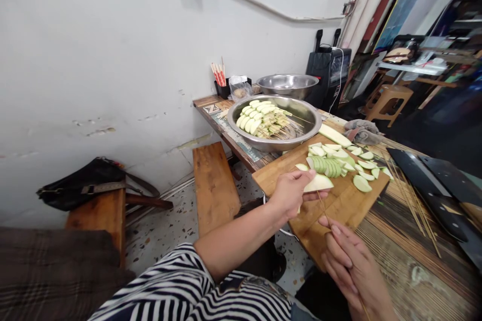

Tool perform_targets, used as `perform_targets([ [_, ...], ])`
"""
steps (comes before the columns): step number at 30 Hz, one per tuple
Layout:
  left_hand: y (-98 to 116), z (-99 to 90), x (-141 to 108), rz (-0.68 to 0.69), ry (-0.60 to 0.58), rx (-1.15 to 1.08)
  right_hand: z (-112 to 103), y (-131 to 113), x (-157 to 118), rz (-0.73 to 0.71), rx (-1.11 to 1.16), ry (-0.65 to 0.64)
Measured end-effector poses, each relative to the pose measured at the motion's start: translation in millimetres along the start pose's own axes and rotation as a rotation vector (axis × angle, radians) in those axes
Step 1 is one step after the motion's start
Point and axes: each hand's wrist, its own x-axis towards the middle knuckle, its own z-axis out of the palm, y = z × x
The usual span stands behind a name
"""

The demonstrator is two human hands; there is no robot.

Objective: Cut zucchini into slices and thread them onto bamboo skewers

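Note:
My left hand is closed on a pale green vegetable slice, thumb on top and fingers beneath. A thin bamboo skewer runs from my right hand up to the near edge of that slice; how deep its tip sits I cannot tell. My right fingers pinch the skewer, and its other end passes below the palm. Both hands are over the near edge of the wooden cutting board. On the board lie a fanned row of slices and several loose slices.
Behind the board, a steel basin holds skewered slices; a second basin stands farther back. Several skewers and a dark cleaver lie to the right. A grey cloth and a wooden bench are nearby.

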Motion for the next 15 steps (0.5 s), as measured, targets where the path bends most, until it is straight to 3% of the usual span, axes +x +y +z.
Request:
perform_targets([
  [15,-7.3,-1.2,-5.4,-0.032,-0.031,-0.023,-13.0,17.9,8.3,-0.213,-0.308,0.176],
])
